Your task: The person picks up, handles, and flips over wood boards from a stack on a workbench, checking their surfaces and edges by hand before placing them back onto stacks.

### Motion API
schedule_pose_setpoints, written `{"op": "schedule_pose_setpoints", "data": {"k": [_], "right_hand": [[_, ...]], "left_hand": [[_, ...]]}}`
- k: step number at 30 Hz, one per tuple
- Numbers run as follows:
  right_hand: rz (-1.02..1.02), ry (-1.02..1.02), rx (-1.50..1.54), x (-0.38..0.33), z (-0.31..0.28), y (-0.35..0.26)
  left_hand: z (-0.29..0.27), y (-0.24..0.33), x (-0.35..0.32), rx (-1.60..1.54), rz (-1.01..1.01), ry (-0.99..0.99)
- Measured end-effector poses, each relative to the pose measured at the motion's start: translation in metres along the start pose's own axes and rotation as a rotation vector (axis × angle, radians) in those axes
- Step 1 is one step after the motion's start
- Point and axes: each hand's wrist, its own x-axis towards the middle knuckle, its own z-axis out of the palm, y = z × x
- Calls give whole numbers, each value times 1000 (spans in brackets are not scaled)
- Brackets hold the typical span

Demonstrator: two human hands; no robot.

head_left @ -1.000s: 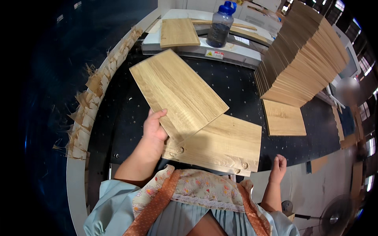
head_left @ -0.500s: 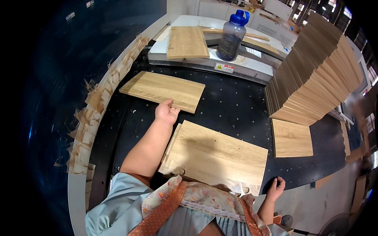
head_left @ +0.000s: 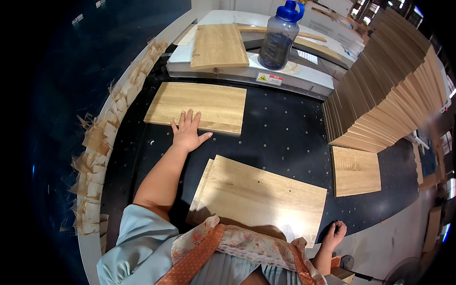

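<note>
My left hand (head_left: 186, 135) is open, fingers spread, with its fingertips on the near edge of a wood-grain board (head_left: 197, 105). That board lies flat on the black table at the far left. Closer to my body, a larger pale board (head_left: 266, 190) with small holes rests on top of another board (head_left: 199, 192), whose left edge shows. My apron covers part of their near side. My right hand (head_left: 334, 235) is loosely curled by the table's near edge, just right of the larger board, and no held thing shows in it.
A tall leaning stack of boards (head_left: 380, 90) stands at the right, with a single small board (head_left: 357, 171) before it. Beyond the black studded table (head_left: 280, 128), a white machine ledge (head_left: 190, 69) carries a board (head_left: 217, 46) and a blue-lidded bottle (head_left: 279, 40). Torn tape lines the left panel (head_left: 107, 123).
My left hand has shifted left along the far board's near edge, its fingers going from curled to spread. That board has turned to lie straighter along the ledge. My right hand stays curled.
</note>
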Motion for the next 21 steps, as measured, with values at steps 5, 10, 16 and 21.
{"op": "schedule_pose_setpoints", "data": {"k": [5,10,16,21], "right_hand": [[-20,-12,-50,-1,0,2],[21,-47,-19,-1,-1,2],[32,-35,-19,-2,-5,2],[57,-22,6,0,-1,-1]], "left_hand": [[7,-9,36,14,-13,56],[4,-22,68,8,-64,58],[-4,-23,77,39,-101,21],[-5,-40,76,38,-102,10]]}}
